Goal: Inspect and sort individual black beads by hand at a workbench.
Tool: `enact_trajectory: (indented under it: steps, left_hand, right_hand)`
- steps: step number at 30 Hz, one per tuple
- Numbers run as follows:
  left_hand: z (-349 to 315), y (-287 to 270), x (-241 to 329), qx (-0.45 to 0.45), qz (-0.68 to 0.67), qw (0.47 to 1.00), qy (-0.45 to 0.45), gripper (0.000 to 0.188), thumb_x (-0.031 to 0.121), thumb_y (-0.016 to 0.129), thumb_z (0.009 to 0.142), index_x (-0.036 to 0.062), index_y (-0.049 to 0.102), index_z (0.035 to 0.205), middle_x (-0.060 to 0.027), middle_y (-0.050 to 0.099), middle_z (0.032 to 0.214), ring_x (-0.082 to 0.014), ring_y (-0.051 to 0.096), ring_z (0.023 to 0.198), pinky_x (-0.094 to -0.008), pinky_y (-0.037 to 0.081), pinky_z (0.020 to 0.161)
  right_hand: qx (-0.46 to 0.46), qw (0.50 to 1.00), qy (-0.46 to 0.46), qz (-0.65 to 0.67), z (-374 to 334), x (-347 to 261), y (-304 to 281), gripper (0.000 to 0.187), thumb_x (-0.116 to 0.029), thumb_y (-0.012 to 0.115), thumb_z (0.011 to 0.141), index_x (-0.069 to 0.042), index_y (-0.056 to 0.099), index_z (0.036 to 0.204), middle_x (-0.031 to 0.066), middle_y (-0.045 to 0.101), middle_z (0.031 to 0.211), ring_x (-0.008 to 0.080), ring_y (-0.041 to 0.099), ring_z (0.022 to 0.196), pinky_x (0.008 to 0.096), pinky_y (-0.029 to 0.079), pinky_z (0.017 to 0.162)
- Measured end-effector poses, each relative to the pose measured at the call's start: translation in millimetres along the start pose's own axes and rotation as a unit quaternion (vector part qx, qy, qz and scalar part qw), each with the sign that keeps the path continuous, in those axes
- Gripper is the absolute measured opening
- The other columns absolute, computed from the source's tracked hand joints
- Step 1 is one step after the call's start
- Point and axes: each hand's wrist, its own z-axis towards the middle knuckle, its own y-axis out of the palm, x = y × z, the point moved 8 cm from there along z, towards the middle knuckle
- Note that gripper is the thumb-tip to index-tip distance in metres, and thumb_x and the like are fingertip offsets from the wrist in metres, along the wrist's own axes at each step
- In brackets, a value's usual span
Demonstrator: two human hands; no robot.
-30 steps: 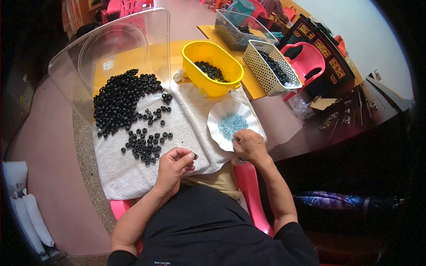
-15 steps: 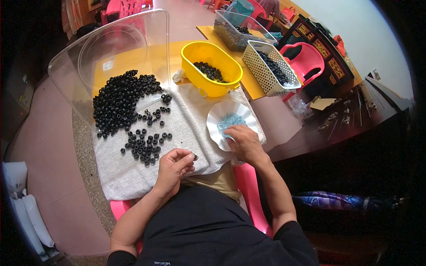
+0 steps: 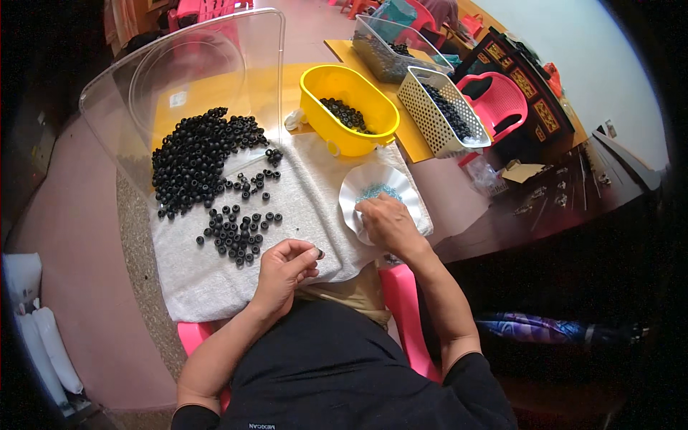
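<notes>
Between thumb and forefinger, my left hand pinches a small black round piece just above the towel's front edge. My right hand is over a white wavy-rimmed dish, its fingertips together and pointing down at tiny light-blue pieces. Whether anything is between those fingertips is hidden. A big heap of black ring-like pieces lies to the left on the grey-white towel. Nearer to me is a smaller loose group of the same black pieces.
Behind the heap leans a clear plastic lid or tub. A yellow basin with black pieces stands at the table's far side. Beyond are a white perforated basket, a clear bin and a pink chair.
My right hand has shifted slightly nearer over the dish, covering more of the blue pieces. My left hand keeps its pinch. The whole view has moved slightly.
</notes>
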Motion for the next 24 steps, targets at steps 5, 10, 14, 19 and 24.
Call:
enact_trajectory:
  steps: [5, 10, 14, 19, 24]
  left_hand:
    - [1.1, -2.4, -2.8, 0.002, -0.002, 1.000, -0.004, 0.014, 0.010, 0.069, 0.088, 0.0018, 0.062, 0.097, -0.0089, 0.068, 0.092, -0.0132, 0.065, 0.079, -0.0265, 0.054, 0.070]
    - [0.0, -0.4, -1.0, 0.002, -0.001, 1.000, -0.002, 0.013, 0.010, 0.068, 0.088, 0.0018, 0.062, 0.097, -0.0091, 0.068, 0.092, -0.0136, 0.065, 0.080, -0.0268, 0.054, 0.070]
    - [0.5, -0.9, -3.2, 0.004, -0.002, 1.000, -0.005, 0.013, 0.009, 0.068, 0.088, 0.0018, 0.062, 0.097, -0.0093, 0.068, 0.092, -0.0136, 0.065, 0.079, -0.0263, 0.054, 0.070]
    - [0.3, -0.9, -2.9, 0.003, -0.003, 1.000, -0.006, 0.014, 0.010, 0.068, 0.088, 0.0019, 0.062, 0.097, -0.0092, 0.068, 0.092, -0.0135, 0.065, 0.078, -0.0261, 0.055, 0.070]
    - [-0.1, -1.6, -3.5, 0.006, -0.004, 1.000, -0.006, 0.014, 0.010, 0.068, 0.088, 0.0018, 0.062, 0.098, -0.0092, 0.068, 0.092, -0.0132, 0.064, 0.077, -0.0261, 0.055, 0.069]
  right_hand:
    - [0.024, 1.000, 0.009, 0.000, -2.4, 2.4, -7.0, 0.018, -0.008, 0.063, 0.076, -0.006, 0.065, 0.094, 0.0110, 0.065, 0.085, 0.0294, 0.061, 0.084, 0.0388, 0.050, 0.079]
    - [-0.012, 0.999, 0.045, -0.019, -7.2, 10.3, -12.0, 0.014, -0.011, 0.065, 0.077, -0.005, 0.066, 0.090, 0.0110, 0.064, 0.089, 0.0297, 0.061, 0.087, 0.0396, 0.050, 0.080]
    - [-0.048, 0.997, 0.057, -0.008, -7.3, 14.5, -0.5, 0.014, -0.012, 0.064, 0.077, -0.005, 0.067, 0.089, 0.0120, 0.064, 0.089, 0.0306, 0.061, 0.090, 0.0407, 0.049, 0.083]
    - [0.001, 0.997, 0.039, 0.060, -7.2, 14.9, 1.1, 0.017, -0.010, 0.062, 0.077, -0.005, 0.067, 0.093, 0.0138, 0.066, 0.091, 0.0322, 0.062, 0.092, 0.0413, 0.049, 0.084]
    - [0.079, 0.984, 0.025, 0.157, -9.0, 13.8, -11.8, 0.019, -0.002, 0.064, 0.077, -0.005, 0.067, 0.096, 0.0144, 0.068, 0.091, 0.0330, 0.064, 0.090, 0.0394, 0.051, 0.081]
